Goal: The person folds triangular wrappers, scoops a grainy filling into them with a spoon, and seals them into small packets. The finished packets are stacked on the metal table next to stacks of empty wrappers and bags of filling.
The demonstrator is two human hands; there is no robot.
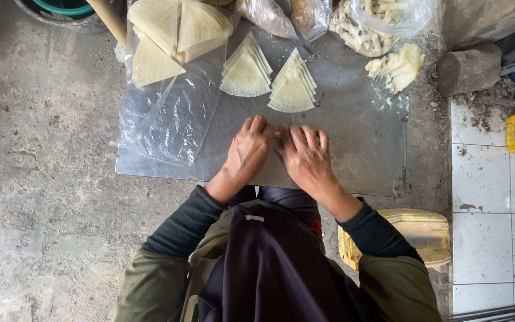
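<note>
Dark apron and olive sleeves over black cuffs, nearest the lens, lower centre.

Left hand: palm down on grey metal sheet, fingers together and curled forward, tips pressing on a pale rolled wrapper.

Right hand: palm down just beside the left, fingers slightly spread, tips on the same roll. Neither hand closed around it; both flat on top. Grip underneath the palms not visible.

Rolled wrapper: mostly hidden under the fingertips, only a short pale stretch showing in the gap between the two hands. Long axis left to right, across the body, lying just beyond the knuckles on the far side of both hands. Equally near to each hand; both touching.

Two fanned stacks of pale triangular wrappers, left stack and right stack, farther up the sheet, apart from the hands, points toward the far edge.

Clear plastic bag at left, spread flat, partly over the sheet, with larger folded wrappers on its far end.

Bag of pale stick-shaped pieces at top right; small loose heap of pale strips beside it.

Yellow plastic stool to the right of the person. Wooden handle at top left. Bare concrete floor at left, white tiles at right.
</note>
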